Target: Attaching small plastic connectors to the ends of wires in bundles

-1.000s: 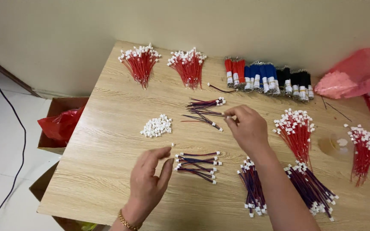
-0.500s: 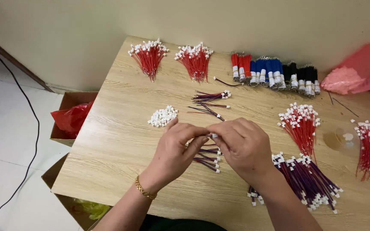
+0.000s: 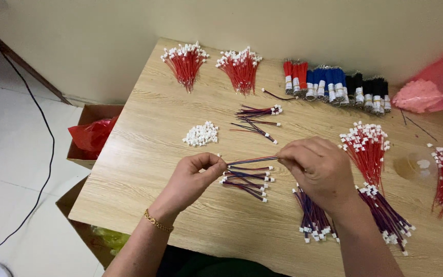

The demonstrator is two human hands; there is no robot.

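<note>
At the centre of the frame we hold one short wire lead [image 3: 252, 160] stretched level above the desk [image 3: 144, 154]. Our left hand [image 3: 193, 177] pinches its left end between closed fingertips, and our right hand [image 3: 316, 169] is curled shut over its right end. Just below it lies a small pile of leads [image 3: 247, 182] with white plugs on them, which we judge to be finished ones. Another loose bunch [image 3: 257, 120] sits above, and a heap of white plugs [image 3: 201, 134] lies to the upper left. Purple bundles [image 3: 311, 218] at lower right and red bundles [image 3: 185, 61] along the top look untouched, so we judge that most of the work is still ahead.
</note>
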